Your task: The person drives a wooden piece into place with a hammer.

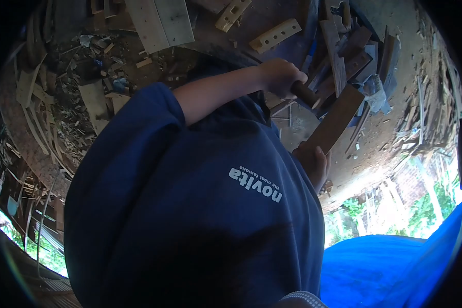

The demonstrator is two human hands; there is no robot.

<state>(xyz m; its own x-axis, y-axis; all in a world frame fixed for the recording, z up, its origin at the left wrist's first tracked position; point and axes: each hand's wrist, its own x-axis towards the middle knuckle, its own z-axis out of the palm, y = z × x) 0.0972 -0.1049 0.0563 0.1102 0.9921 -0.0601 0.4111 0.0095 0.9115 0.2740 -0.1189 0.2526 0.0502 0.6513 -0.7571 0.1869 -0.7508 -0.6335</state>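
My left hand [281, 77] reaches across my body, its fingers closed round a short, dark round wooden rod [306, 95]. The rod's pale cut end faces down and to the right. My right hand [314, 163] grips the lower end of a flat wooden board [338, 119], which slants up and away to the right. The rod's end is close to the left edge of the board in this view. Part of my right arm is hidden behind my dark blue shirt [190, 195].
Ahead lie two wooden blocks with rows of holes, one block [275, 36] nearer than the other block [233, 14]. Wide planks [161, 23] are at the top. Dark wood offcuts [354, 61] and a crumpled plastic bag [376, 95] are heaped to the right. A blue tarp [374, 267] spreads at lower right.
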